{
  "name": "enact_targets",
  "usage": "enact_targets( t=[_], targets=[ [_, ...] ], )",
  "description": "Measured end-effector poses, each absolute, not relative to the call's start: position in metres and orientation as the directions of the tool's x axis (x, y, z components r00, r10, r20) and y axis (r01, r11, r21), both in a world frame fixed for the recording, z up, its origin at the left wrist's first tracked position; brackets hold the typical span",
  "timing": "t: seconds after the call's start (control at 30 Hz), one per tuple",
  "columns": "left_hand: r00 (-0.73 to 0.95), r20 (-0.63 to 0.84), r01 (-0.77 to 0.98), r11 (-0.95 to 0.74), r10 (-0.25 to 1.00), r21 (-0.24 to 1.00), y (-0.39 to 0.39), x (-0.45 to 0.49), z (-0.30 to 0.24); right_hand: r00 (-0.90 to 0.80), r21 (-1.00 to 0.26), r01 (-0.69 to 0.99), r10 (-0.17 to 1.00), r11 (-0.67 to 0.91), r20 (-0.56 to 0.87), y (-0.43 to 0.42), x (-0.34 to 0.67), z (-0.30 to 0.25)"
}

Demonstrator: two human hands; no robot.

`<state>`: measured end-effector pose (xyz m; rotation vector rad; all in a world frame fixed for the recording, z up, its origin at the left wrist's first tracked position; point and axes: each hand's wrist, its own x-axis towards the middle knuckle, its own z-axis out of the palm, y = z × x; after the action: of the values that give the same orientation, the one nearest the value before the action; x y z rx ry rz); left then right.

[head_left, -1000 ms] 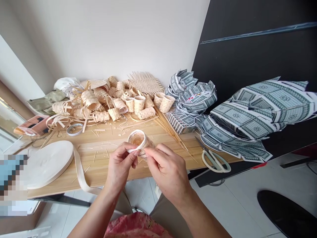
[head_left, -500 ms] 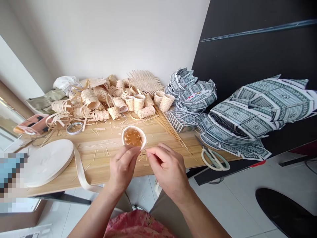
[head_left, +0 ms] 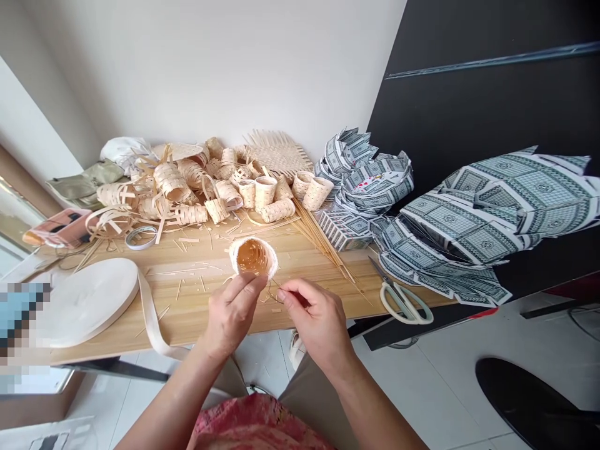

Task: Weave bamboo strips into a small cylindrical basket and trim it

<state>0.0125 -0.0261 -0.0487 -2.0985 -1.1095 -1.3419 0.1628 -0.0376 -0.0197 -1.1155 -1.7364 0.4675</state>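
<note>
Working the rim of a small woven basket (head_left: 253, 257) in my left grip (head_left: 233, 314).
It sits rim-up above the desk (head_left: 187, 325), near the front edge; my right grip (head_left: 316, 319) pinches narrow just below it, seemingly empty, and the rim calls for it next.

Small basket (head_left: 253, 257) in the hands (head_left: 232, 315), more baskets (head_left: 171, 184) behind on the table (head_left: 187, 325), folded playing cards (head_left: 469, 219) right of those

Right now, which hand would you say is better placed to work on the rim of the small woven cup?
Probably the right hand: its fingers look free and sit close to the woven cup, while the left hand grips it.
</note>
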Motion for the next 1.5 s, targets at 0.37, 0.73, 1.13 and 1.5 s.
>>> enact_targets(
  t=[0.37, 0.73, 1.13, 1.5],
  targets=[
    [0.418, 0.784, 0.748, -0.664, 0.459, -0.009, -0.026, 0.009, -0.046, -0.112, -0.612, 0.574, 0.792, 0.545, 0.6, -0.033, 0.173, -0.008],
    [0.678, 0.61, 0.62, -0.765, 0.411, -0.175, -0.028, 0.01, -0.03, -0.403, -0.306, 0.793, 0.83, 0.527, 0.386, -0.017, 0.163, 0.006],
    [0.53, 0.546, 0.404, -0.759, 0.649, 0.51, -0.021, 0.006, -0.018, -0.229, -0.982, -0.153, 0.962, 0.115, 0.148, -0.014, 0.172, 0.017],
    [0.418, 0.233, 0.085, -0.293, 0.878, 0.952, -0.018, 0.008, -0.007, -0.172, -0.947, -0.321, 0.984, -0.023, 0.034, 0.006, 0.189, 0.014]
  ],
)
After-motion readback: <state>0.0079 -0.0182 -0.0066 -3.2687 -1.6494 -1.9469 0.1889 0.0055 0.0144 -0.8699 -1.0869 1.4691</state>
